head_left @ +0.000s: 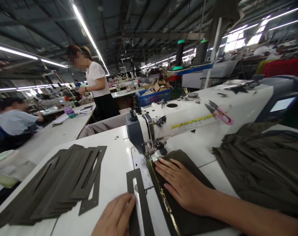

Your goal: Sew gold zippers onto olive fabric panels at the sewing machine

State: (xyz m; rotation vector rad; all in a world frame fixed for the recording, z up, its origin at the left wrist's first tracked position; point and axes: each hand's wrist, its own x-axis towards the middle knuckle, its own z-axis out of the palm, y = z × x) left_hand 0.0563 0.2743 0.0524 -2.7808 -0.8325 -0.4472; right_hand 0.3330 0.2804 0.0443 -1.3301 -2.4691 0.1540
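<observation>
My right hand point(183, 183) lies flat, fingers stretched, on a dark olive fabric piece point(180, 159) with a gold-toothed zipper point(166, 203) along its left edge. Its fingertips are close to the presser foot of a white sewing machine point(200, 111). At the lower middle, my left hand point(117, 214) has its fingers together and curled at the left edge of a long olive slotted panel point(145, 213). The thumb is hidden. This panel lies left of the zipper, its far end near the needle plate point(140, 164).
Several similar slotted panels point(65, 180) are fanned in a pile at left. Crumpled olive fabric point(267, 164) lies at right. Pink-handled thread snips point(220, 113) rest on the machine arm. A blue crate point(154, 96) stands beyond. One person point(97, 78) stands at another table; another point(16, 119) sits at far left.
</observation>
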